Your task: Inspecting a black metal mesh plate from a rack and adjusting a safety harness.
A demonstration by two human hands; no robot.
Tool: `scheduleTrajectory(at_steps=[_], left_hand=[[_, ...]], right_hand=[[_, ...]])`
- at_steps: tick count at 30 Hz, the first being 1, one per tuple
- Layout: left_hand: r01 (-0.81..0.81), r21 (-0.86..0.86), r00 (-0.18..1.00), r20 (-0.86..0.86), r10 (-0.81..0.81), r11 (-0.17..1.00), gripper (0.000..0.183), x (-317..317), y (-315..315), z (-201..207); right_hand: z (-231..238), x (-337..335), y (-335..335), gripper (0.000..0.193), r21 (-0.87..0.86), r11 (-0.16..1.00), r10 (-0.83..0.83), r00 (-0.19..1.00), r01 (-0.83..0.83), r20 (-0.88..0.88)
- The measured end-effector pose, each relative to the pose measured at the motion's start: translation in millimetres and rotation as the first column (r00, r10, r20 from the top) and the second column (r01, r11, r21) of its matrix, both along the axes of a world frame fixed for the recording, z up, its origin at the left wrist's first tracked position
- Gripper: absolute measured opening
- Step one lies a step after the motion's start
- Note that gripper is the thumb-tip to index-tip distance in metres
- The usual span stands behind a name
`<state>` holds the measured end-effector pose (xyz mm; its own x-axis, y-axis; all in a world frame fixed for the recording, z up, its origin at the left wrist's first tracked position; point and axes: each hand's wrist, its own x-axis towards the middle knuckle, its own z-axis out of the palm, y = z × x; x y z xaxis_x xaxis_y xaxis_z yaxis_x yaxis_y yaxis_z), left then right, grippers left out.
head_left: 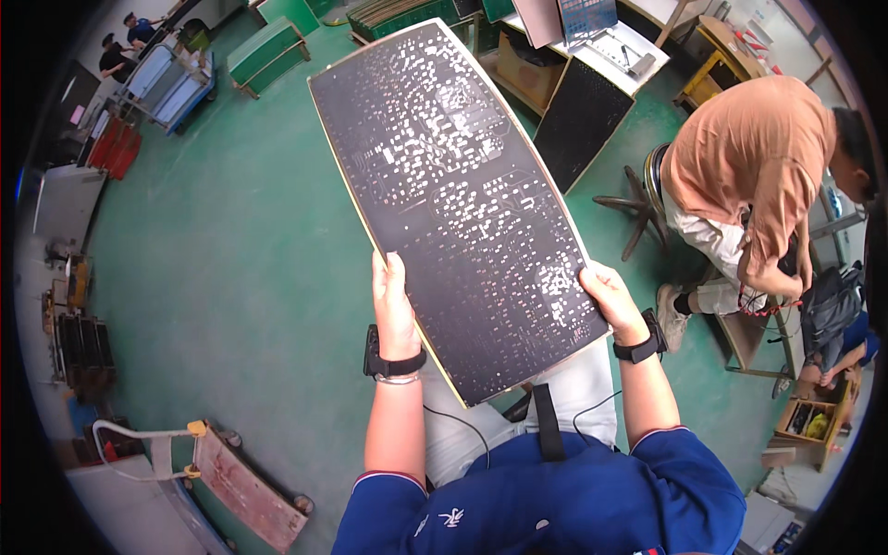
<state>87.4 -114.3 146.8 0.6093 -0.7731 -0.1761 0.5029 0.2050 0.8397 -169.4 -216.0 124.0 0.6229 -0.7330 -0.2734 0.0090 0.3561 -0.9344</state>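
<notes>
Fingers of left hand (pixel 398 310) and right hand (pixel 614 298) are clamped on opposite edges, probably safest for the stiff-looking, white-speckled black rectangular panel (pixel 462 217).

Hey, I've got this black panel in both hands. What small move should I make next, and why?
I'd probably slide the left hand and right hand a little farther out along the black panel. They hold its opposite long edges nearer the end by your body, and much of its length reaches out beyond them, so it may feel front-heavy.
</notes>
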Motion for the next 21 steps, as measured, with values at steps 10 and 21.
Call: scheduleTrajectory(at_steps=[10,21], left_hand=[[-0.038,-0.088,0.986,0.159,0.051,0.995,0.035,-34,44,28],[-0.100,-0.078,0.989,0.098,0.108,0.992,0.023,-39,46,27]], right_hand=[[6,-20,46,0.038,0.013,0.985,-0.171,0.939,0.175,0.300],[12,-33,49,0.030,0.036,0.983,-0.182,0.932,0.180,0.314]])
